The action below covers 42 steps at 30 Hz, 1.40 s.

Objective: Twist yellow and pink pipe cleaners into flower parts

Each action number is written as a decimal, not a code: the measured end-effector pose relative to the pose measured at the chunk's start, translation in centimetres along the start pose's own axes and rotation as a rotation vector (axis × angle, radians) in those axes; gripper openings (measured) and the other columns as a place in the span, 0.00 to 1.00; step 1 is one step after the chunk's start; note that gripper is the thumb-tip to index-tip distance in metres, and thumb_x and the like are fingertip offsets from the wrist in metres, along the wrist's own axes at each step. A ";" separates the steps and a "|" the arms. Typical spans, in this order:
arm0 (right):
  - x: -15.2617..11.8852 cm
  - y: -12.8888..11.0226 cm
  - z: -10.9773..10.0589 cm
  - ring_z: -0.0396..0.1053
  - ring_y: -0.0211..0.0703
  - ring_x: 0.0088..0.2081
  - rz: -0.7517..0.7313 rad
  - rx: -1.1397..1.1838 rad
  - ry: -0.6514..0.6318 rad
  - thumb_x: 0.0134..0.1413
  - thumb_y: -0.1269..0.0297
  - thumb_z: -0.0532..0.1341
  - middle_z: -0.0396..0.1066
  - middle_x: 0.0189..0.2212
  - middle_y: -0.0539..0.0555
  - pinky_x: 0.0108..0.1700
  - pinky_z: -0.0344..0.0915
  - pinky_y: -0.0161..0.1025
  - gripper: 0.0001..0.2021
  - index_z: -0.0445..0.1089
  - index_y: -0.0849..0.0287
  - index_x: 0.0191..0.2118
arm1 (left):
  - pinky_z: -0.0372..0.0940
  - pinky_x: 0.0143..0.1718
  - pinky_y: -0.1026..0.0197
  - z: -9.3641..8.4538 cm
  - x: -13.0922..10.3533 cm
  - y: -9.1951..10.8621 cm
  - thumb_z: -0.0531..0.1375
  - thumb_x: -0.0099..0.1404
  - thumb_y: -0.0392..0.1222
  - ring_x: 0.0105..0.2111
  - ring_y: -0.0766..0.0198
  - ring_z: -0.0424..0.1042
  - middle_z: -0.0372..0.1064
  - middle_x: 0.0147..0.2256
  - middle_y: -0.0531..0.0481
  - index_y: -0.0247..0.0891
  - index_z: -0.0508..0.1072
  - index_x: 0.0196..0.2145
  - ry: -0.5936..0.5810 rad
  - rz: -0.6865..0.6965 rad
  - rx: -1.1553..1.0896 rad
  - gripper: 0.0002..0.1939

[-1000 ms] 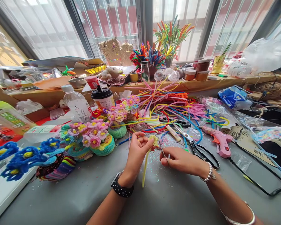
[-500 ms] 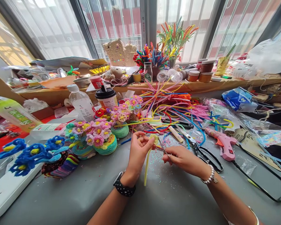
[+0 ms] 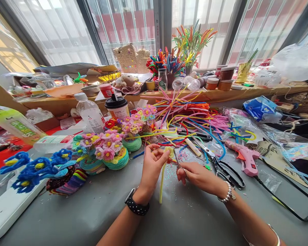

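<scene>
A small fuzzy yellow piece (image 3: 171, 150) is sitting above the desk (image 3: 97, 212), between the two hands, and the left hand (image 3: 154, 165) is pinching it at one edge with thumb and fingertips, probably so that its far side is staying free. A pale yellow stem (image 3: 161, 188) is hanging below that hand, clear of the palm. The right hand (image 3: 192, 174) is closing its grip around a thin metal tool (image 3: 176, 158), which is pointing up beside the piece, seemingly angled so that the tip is meeting its edge. Glitter is lying scattered beyond them; black-handled scissors (image 3: 224, 171) and a pink glue gun (image 3: 247, 160) are resting to the right, likely for easy reach, while pink flowers (image 3: 109, 145) are standing in a pot to the left. The fingers are hiding where the stem is ending, so whether it is joining the piece is unclear; the right hand is covering the tool's handle, leaving its kind uncertain, and the tip's contact is too small to confirm.
</scene>
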State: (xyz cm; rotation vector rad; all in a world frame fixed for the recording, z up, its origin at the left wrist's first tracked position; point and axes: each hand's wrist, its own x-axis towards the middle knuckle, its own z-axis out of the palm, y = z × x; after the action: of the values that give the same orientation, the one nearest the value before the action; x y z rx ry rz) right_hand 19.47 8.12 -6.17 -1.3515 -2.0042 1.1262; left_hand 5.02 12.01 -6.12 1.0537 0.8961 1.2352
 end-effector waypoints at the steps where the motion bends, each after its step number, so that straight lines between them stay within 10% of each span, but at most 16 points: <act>1: 0.1 0.0 0.1 0.62 0.36 0.25 0.006 0.006 0.014 0.55 0.54 0.45 0.64 0.19 0.50 0.30 0.57 0.33 0.19 0.62 0.60 0.22 | 0.62 0.27 0.67 0.0 0.0 0.0 0.61 0.50 0.37 0.20 0.72 0.67 0.62 0.22 0.61 0.38 0.53 0.34 0.009 0.005 -0.004 0.19; 42: -0.8 1.1 -2.0 0.55 0.34 0.23 0.028 -0.194 -0.070 0.50 0.48 0.49 0.59 0.18 0.47 0.26 0.51 0.32 0.21 0.59 0.61 0.20 | 0.61 0.26 0.68 -0.2 0.0 -0.3 0.62 0.47 0.40 0.22 0.71 0.66 0.65 0.23 0.58 0.39 0.53 0.36 -0.027 0.020 0.145 0.23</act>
State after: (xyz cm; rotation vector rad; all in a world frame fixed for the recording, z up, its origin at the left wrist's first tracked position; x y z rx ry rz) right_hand 21.86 8.30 -5.94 -1.4571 -2.1988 1.0264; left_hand 4.90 12.03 -6.43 1.1945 0.9674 1.1837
